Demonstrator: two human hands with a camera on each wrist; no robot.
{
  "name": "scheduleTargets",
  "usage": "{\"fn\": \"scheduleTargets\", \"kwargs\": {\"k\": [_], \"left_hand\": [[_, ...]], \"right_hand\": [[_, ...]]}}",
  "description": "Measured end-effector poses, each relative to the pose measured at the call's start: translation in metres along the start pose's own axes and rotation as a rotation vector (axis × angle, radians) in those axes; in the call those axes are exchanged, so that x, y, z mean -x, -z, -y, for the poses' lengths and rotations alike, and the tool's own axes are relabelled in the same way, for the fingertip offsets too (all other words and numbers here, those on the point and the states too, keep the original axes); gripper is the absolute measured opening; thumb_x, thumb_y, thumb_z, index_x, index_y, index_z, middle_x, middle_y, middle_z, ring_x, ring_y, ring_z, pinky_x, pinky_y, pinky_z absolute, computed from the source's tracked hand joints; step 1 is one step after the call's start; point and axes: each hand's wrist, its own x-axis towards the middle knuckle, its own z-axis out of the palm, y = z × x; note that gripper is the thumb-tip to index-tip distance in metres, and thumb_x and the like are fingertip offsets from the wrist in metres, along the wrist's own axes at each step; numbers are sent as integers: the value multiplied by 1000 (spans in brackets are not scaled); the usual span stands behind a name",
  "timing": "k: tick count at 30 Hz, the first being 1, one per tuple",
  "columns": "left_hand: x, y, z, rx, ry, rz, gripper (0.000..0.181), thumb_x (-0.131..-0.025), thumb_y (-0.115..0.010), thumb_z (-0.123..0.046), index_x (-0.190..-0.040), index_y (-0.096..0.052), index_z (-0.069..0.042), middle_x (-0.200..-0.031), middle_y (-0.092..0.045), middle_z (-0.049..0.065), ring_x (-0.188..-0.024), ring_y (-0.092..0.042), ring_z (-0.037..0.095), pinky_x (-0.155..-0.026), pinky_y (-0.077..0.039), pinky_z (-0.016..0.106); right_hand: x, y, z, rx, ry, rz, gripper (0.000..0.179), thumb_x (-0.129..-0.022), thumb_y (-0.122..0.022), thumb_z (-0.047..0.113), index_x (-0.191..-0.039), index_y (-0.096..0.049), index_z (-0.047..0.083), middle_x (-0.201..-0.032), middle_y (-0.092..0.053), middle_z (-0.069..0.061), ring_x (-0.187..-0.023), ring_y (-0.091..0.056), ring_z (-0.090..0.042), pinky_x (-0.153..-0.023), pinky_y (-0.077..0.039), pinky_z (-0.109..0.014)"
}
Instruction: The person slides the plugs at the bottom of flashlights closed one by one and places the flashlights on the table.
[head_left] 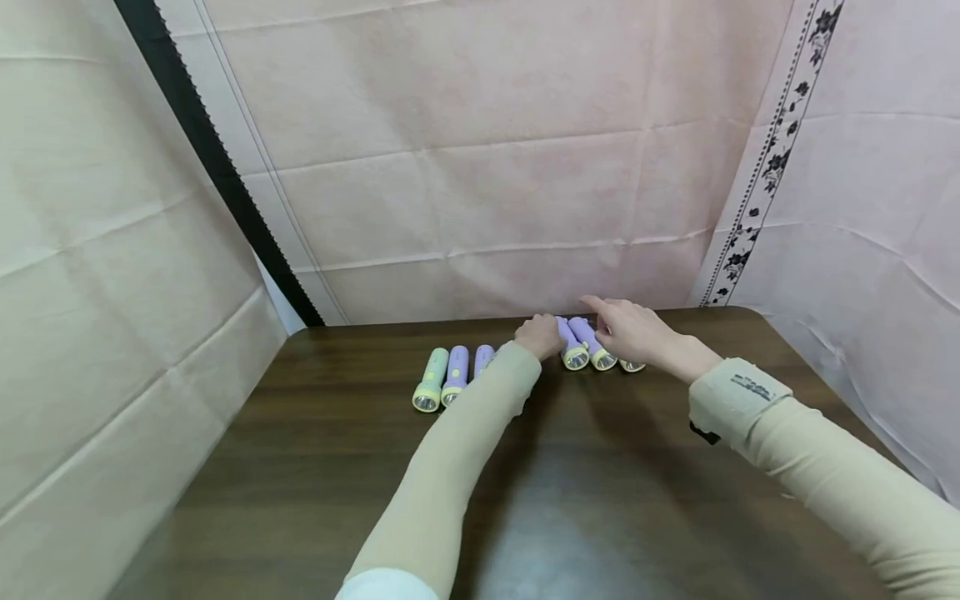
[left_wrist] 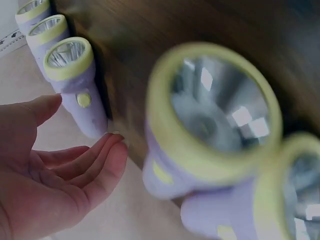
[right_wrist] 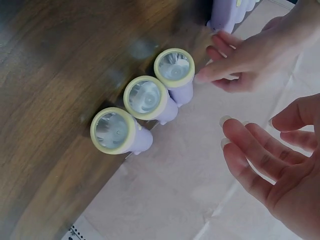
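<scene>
Several small flashlights with pale yellow heads lie along the far side of the table. A green flashlight [head_left: 431, 379] is at the left end, with a purple flashlight [head_left: 456, 375] beside it. My left hand [head_left: 538, 335] is in the gap between the two groups. Its thumb is at the side of the nearest purple flashlight [left_wrist: 77, 95] of the right group; whether they touch I cannot tell. The fingers are loosely bent around nothing. My right hand [head_left: 633, 331] hovers over the right group, fingers loosely bent and holding nothing, partly covering a third flashlight [head_left: 632, 365].
The brown wooden table [head_left: 337, 492] stretches toward me. A pale cloth [head_left: 480, 200] hangs behind its far edge, and more cloth [head_left: 862, 275] hangs on the right side. The left forearm [head_left: 442, 475] covers part of the left group.
</scene>
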Motion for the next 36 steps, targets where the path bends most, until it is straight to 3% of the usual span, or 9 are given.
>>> {"fn": "scheduleTargets", "kwargs": {"k": [6,14,21,24,28,30,36], "left_hand": [[-11,-7,-15,124,87,58,45,-95,-50,-34,-131,-48,-7,-128,-61,10,-116,-61,25,-93,-50,36],[-26,-13,-18,271,171,34,57,-88,-62,-37,-132,-40,-7,-127,-60,14,-118,-59,27,-96,-48,36],[-43,-27,-18,261,153,63,73,-81,-73,-34,-136,-34,-4,-126,-60,17,-116,-60,28,-95,-50,35],[-52,-37,-8,231,171,55,86,-73,-79,-35,-137,-31,-1,-124,-60,17,-112,-61,29,-91,-51,34],[-43,-32,-1,215,185,64,89,-72,-79,-33,-138,-31,1,-126,-58,15,-113,-61,30,-92,-51,35],[-27,-20,-1,227,188,80,84,-76,-76,-31,-140,-31,2,-129,-57,15,-116,-60,30,-95,-50,35],[-8,-3,3,226,148,30,72,-78,-77,-32,-130,-40,0,-119,-61,15,-105,-63,28,-88,-51,34]], "right_hand": [[2,-2,-6,0,-16,0,51,-83,-55,3,-134,-50,5,-81,-62,-4,-68,-56,-18,-56,-44,-35],[2,-5,-10,1,-31,6,50,-83,-55,3,-133,-53,7,-84,-63,-6,-72,-57,-19,-57,-45,-37],[9,-10,-23,4,-64,28,50,-82,-56,5,-132,-54,5,-83,-62,-4,-75,-58,-20,-56,-45,-36],[10,-12,-21,6,-61,27,50,-81,-56,5,-131,-54,3,-82,-62,-4,-76,-58,-21,-58,-45,-36],[12,-14,-20,-1,-54,23,49,-81,-57,4,-130,-55,2,-81,-63,-4,-75,-58,-20,-58,-45,-37],[12,-14,-19,-2,-57,29,50,-81,-57,4,-131,-55,3,-82,-62,-4,-75,-58,-20,-58,-45,-36],[13,-14,-18,4,-66,38,49,-82,-55,4,-131,-54,4,-83,-61,-4,-77,-57,-21,-56,-43,-35]]}}
